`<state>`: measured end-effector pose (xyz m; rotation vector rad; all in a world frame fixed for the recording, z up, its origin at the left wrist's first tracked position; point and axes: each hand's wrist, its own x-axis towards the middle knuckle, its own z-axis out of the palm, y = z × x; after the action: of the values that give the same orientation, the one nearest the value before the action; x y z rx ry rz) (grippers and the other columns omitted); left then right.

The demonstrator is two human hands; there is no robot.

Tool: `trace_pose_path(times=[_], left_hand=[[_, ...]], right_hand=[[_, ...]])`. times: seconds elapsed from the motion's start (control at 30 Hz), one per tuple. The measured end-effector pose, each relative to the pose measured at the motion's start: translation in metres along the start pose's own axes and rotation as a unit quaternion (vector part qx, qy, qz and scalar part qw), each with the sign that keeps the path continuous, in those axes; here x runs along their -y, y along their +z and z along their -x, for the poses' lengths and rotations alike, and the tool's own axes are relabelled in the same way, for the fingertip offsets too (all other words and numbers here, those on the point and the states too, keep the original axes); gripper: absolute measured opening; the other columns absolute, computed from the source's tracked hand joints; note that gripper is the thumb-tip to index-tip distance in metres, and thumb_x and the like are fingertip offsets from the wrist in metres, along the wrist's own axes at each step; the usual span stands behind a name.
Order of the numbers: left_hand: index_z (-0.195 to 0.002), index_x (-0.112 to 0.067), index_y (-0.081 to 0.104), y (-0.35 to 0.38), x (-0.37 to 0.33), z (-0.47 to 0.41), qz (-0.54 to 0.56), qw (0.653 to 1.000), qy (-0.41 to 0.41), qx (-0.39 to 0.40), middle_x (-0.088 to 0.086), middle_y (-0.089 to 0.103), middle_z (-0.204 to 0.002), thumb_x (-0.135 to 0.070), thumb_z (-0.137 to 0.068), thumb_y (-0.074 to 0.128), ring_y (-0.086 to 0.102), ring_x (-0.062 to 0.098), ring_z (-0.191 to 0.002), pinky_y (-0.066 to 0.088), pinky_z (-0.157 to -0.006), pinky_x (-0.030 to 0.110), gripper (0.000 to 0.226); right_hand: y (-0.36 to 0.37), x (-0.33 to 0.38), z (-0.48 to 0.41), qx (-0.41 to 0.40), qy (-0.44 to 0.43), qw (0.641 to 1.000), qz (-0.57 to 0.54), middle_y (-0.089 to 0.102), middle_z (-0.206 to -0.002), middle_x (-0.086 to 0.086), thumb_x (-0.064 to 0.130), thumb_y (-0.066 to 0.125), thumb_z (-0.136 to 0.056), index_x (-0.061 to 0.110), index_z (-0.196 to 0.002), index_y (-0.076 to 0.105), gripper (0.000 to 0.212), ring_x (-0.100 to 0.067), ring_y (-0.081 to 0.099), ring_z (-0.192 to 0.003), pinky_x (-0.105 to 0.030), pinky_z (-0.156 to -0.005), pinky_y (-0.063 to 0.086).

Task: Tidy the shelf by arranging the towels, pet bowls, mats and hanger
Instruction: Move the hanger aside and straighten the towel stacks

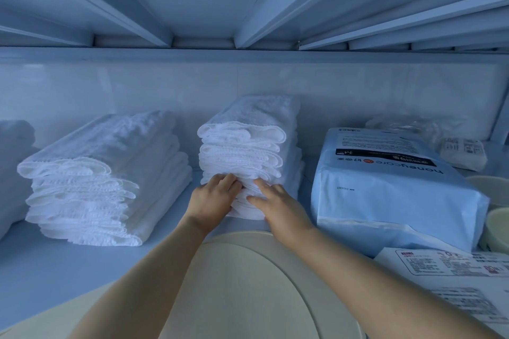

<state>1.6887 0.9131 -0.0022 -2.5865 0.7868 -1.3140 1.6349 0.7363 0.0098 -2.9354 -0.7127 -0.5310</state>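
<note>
At the middle of the pale shelf board (41,270), the tall stack of folded white terry towels (248,151) stands upright, with your hands at its lower front. Your left hand (212,198) curls its fingers into the bottom folds. Your right hand (275,203) lays nearly straight, slightly spread fingers against them. At nine o'clock, apart, lies a wider stack of folded white towels (104,173). At three o'clock, just beside, stands a light-blue plastic pack (391,195). At six o'clock, a round cream bowl (248,289) sits under your forearms.
</note>
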Motion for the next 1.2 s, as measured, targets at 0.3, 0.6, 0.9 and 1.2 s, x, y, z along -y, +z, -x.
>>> trace_pose_path(times=[0.3, 0.6, 0.9, 1.2], left_hand=[[-0.061, -0.018, 0.064, -0.01, -0.003, 0.002, -0.025, 0.999, 0.042, -0.021, -0.007, 0.058, -0.064, 0.006, -0.037, 0.061, 0.055, 0.013, -0.052, 0.024, -0.039, 0.016, 0.034], [-0.062, -0.018, 0.064, -0.029, -0.016, 0.018, -0.041, 0.997, 0.058, -0.019, -0.007, 0.057, -0.064, 0.006, -0.038, 0.06, 0.051, 0.014, -0.049, 0.029, -0.039, 0.018, 0.034], [-0.101, -0.024, 0.069, -0.058, -0.009, 0.043, -0.007, 0.996, -0.013, 0.084, -0.003, 0.065, -0.093, -0.022, -0.042, 0.093, 0.064, 0.017, -0.068, 0.043, -0.04, 0.022, 0.063], [-0.098, -0.022, 0.07, -0.113, 0.043, 0.088, -0.068, 0.98, -0.114, 0.151, -0.001, 0.064, -0.091, -0.018, -0.037, 0.093, 0.065, 0.019, -0.069, 0.042, -0.036, 0.022, 0.066]], right_hand=[[-0.005, 0.0, 0.015, -0.003, -0.007, 1.0, -0.014, 0.001, -0.157, 0.004, -0.013, 0.042, -0.082, 0.019, -0.137, 0.04, 0.063, -0.022, 0.021, -0.136, -0.034, -0.093, 0.043], [-0.006, 0.003, 0.028, -0.031, -0.02, 0.999, -0.029, 0.007, -0.157, 0.0, -0.013, 0.042, -0.084, 0.013, -0.131, 0.046, 0.054, -0.021, 0.024, -0.137, -0.035, -0.101, 0.039], [0.003, 0.001, 0.018, -0.053, 0.008, 0.998, -0.027, 0.015, -0.153, -0.002, -0.004, 0.049, -0.085, 0.014, -0.12, 0.049, 0.04, -0.025, 0.024, -0.134, -0.045, -0.094, 0.044], [0.002, 0.067, -0.004, -0.147, -0.108, 0.983, 0.007, 0.064, -0.105, -0.011, -0.014, 0.074, -0.029, 0.009, -0.076, 0.067, 0.053, -0.029, 0.061, -0.073, -0.024, -0.046, 0.04]])
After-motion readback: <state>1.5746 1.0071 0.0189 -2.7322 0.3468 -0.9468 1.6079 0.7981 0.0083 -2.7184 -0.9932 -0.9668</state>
